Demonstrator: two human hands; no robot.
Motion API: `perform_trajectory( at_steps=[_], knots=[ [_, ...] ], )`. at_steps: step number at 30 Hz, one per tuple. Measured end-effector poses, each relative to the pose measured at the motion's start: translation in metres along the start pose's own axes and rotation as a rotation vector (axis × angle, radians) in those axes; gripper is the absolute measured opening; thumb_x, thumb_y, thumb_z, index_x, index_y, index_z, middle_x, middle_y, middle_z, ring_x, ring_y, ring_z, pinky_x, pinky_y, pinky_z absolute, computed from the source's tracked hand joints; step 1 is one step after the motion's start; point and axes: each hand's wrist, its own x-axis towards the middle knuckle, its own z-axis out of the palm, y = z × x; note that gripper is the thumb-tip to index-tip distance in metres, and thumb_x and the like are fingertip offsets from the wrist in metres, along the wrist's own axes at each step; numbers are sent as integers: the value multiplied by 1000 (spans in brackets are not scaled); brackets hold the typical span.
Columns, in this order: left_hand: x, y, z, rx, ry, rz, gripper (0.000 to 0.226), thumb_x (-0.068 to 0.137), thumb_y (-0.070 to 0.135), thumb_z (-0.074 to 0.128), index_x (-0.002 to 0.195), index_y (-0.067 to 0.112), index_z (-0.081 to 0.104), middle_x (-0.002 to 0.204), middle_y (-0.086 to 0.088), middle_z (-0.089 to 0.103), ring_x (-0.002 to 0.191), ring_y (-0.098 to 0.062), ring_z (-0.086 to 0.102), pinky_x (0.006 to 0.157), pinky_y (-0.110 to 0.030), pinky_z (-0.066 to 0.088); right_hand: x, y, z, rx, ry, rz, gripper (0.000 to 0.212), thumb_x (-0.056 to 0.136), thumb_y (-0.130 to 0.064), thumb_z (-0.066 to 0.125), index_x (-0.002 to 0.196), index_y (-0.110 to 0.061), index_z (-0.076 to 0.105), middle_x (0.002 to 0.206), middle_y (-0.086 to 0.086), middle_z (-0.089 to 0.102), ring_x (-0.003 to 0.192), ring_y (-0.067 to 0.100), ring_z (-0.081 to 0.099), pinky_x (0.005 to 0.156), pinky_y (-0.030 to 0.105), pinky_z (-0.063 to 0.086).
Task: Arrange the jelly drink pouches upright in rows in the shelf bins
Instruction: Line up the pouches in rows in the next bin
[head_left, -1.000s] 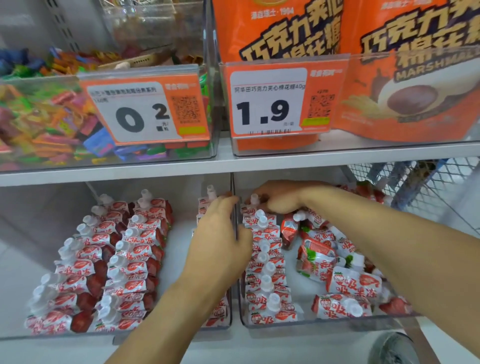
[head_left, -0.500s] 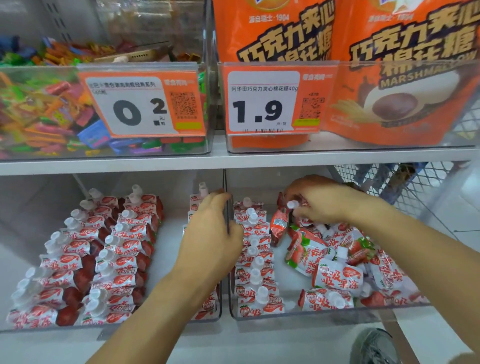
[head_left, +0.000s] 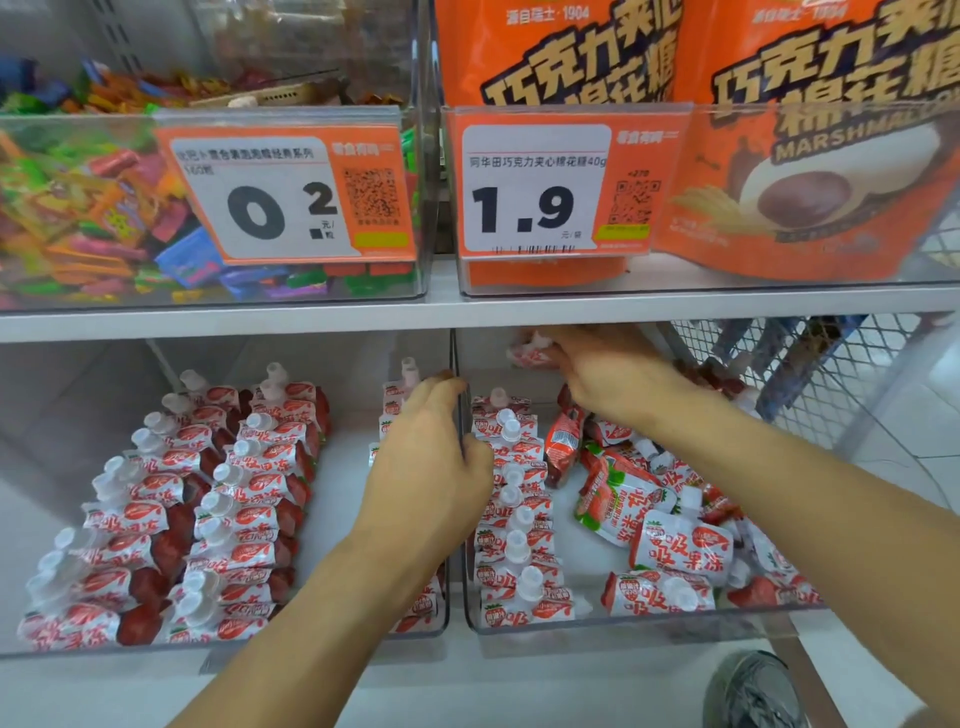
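Two clear shelf bins sit side by side on the lower shelf. The left bin holds two upright rows of red-and-white jelly pouches. The right bin has one upright row along its left wall and a loose pile of pouches lying flat. My left hand rests over the wall between the bins, fingers curled on it. My right hand is raised at the back of the right bin, shut on a jelly pouch just under the upper shelf.
The upper shelf hangs low over the bins. It carries a candy bin and orange marshmallow bags behind price tags. A wire mesh basket stands at the right. A shoe shows on the floor below.
My right hand has lifted one pouch out of the loose pile and carried it up and left toward the back of the right bin. The left hand has stayed on the divider.
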Motion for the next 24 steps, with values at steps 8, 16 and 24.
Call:
perform_trajectory(
  at_steps=[8, 16, 24],
  knots=[
    [0, -2, 2, -5, 16, 27, 47, 85, 7, 54, 131, 14, 51, 130, -1, 52, 113, -17, 51, 81, -7, 25, 33, 5, 41, 336, -180, 160, 15, 93, -20, 65, 108, -22, 68, 111, -1, 69, 104, 20, 62, 92, 33, 48],
    [0, -2, 3, -13, 27, 40, 42, 84, 5, 53, 125, 12, 53, 127, -2, 54, 109, -17, 51, 77, -6, 22, 34, -5, 57, 380, -76, 264, 15, 86, -32, 74, 95, -19, 74, 95, -4, 65, 94, 18, 62, 76, 24, 38],
    [0, -2, 0, -30, 15, 60, 41, 83, 5, 54, 124, 11, 54, 125, -3, 55, 108, -18, 52, 77, -6, 23, -17, -28, 27, 494, -158, 342, 45, 82, -53, 71, 111, -22, 59, 94, -3, 67, 84, 13, 64, 75, 31, 53]
  ],
)
